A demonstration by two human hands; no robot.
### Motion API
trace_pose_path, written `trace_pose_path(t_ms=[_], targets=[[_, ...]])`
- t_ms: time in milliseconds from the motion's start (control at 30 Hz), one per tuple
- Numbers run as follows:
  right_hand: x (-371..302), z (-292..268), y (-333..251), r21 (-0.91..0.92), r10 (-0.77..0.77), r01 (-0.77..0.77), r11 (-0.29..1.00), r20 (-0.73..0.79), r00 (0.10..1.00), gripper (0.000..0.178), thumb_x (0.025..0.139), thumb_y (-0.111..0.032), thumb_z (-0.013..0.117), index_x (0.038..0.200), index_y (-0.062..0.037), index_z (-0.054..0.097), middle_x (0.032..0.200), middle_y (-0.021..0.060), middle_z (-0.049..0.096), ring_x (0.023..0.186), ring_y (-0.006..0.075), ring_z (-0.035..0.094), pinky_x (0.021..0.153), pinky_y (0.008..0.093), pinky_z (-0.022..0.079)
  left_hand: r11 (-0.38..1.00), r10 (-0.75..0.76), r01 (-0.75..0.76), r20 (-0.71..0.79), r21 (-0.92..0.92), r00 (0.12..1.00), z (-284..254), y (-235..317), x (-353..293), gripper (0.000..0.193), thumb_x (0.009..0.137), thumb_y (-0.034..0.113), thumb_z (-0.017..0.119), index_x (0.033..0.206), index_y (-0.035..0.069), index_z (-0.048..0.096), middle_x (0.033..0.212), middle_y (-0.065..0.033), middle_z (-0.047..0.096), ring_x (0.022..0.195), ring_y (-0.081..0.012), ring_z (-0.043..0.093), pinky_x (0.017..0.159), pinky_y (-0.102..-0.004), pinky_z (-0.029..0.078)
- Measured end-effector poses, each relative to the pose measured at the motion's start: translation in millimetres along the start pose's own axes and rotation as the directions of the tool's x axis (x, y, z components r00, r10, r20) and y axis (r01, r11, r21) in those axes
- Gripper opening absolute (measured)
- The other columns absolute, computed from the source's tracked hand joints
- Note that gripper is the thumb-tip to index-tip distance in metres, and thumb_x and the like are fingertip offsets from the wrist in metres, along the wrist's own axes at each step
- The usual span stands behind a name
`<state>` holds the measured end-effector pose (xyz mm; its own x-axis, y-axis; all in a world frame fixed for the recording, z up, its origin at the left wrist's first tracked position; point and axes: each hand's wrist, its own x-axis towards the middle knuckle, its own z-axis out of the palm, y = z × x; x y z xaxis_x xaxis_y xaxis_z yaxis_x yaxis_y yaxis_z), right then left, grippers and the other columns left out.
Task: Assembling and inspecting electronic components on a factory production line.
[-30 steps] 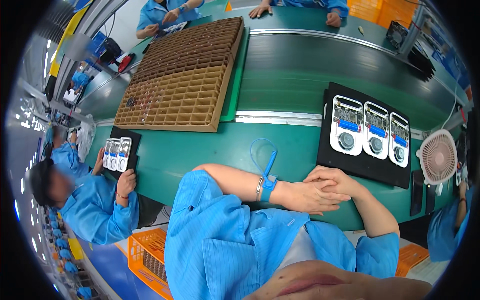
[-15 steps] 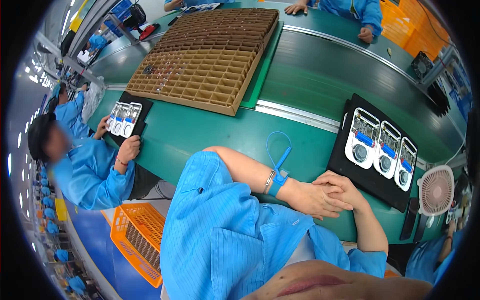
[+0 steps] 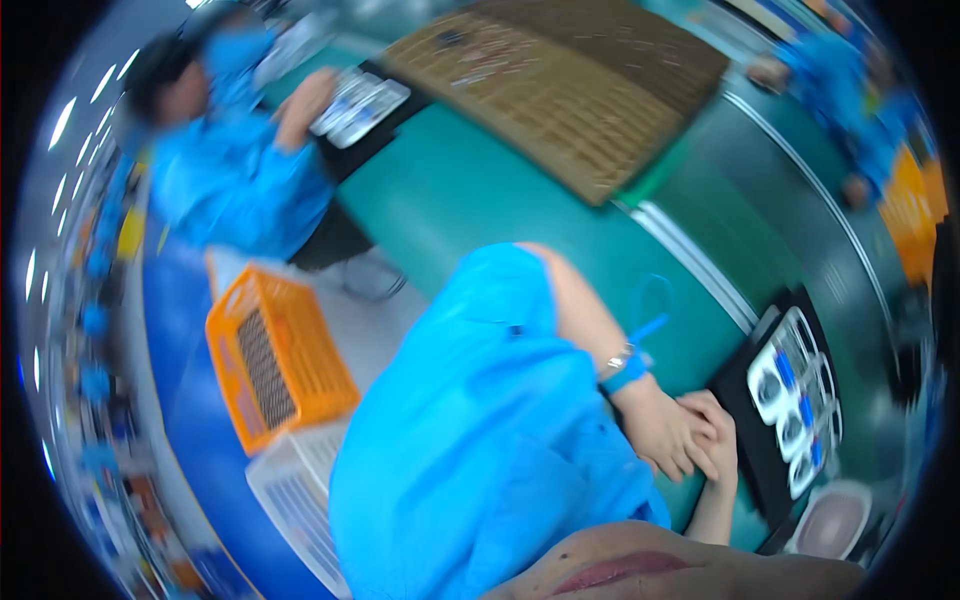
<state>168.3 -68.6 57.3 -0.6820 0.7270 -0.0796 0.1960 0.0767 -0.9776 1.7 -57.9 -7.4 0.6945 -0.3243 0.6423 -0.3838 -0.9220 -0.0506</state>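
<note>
My left hand (image 3: 658, 432) and my right hand (image 3: 716, 428) are clasped together above the green bench top, the left one's fingers folded over the right. Neither holds any object that I can make out. A blue wrist strap (image 3: 628, 370) with a coiled cord and a metal watch band (image 3: 616, 360) sit on my left wrist. Just right of my hands is a black mat (image 3: 752, 420) bearing three white-framed units (image 3: 793, 432), each with a blue cylinder and a round grey part. Motion blurs the picture.
A brown divided carton tray (image 3: 590, 130) lies on the green bench (image 3: 470, 190). A small fan (image 3: 832, 520) stands beyond the mat. Co-workers sit at left and across; the left one's hand (image 3: 312, 100) is at similar units. An orange crate (image 3: 315, 360) and a white crate (image 3: 290, 500) stand at left.
The whole view has swung leftward, so bench, carton tray and units appear turned and shifted. More of the floor and crates shows. My hands stay clasped.
</note>
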Motion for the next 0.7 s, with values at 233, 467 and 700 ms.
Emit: trace_pose_path(t_ms=[233,467,700], targets=[[1.3,2.0,9.9,-0.038,-0.025,0.024,0.999,-0.038,0.999,0.036,0.078,-0.009,0.062,0.110,0.0069,0.065,0.111,0.0181,0.063,0.102,0.0276,0.061,0.091,0.0346,0.048,1.000,-0.005,0.005,-0.004,0.008,1.000,-5.9,-4.1,4.1,0.034,0.099,0.034,0.057,0.120,0.009,0.068,0.121,-0.0098,0.066,0.148,-0.0346,0.036,0.108,-0.0652,0.029],[12.0,20.7,1.7,-0.130,0.002,-0.012,0.991,-0.076,0.997,0.034,0.081,-0.008,0.059,0.111,0.0086,0.063,0.112,0.0172,0.062,0.104,0.0266,0.060,0.093,0.0342,0.047,0.845,0.452,-0.533,-0.494,-0.029,0.743,13.3,-22.8,44.3,0.025,0.095,0.025,0.062,0.111,0.009,0.069,0.115,-0.0082,0.066,0.135,-0.0317,0.048,0.104,-0.0549,0.040],[0.5,37.4,-1.0,-0.188,0.045,-0.085,0.979,-0.207,0.977,0.032,0.083,-0.012,0.063,0.111,0.0049,0.065,0.111,0.0146,0.063,0.101,0.0260,0.061,0.092,0.0337,0.048,0.377,0.683,-0.916,-0.709,0.137,0.175,-24.7,-34.2,7.6,0.022,0.091,0.023,0.063,0.106,0.009,0.068,0.112,-0.0072,0.066,0.129,-0.0301,0.052,0.101,-0.0513,0.042]])
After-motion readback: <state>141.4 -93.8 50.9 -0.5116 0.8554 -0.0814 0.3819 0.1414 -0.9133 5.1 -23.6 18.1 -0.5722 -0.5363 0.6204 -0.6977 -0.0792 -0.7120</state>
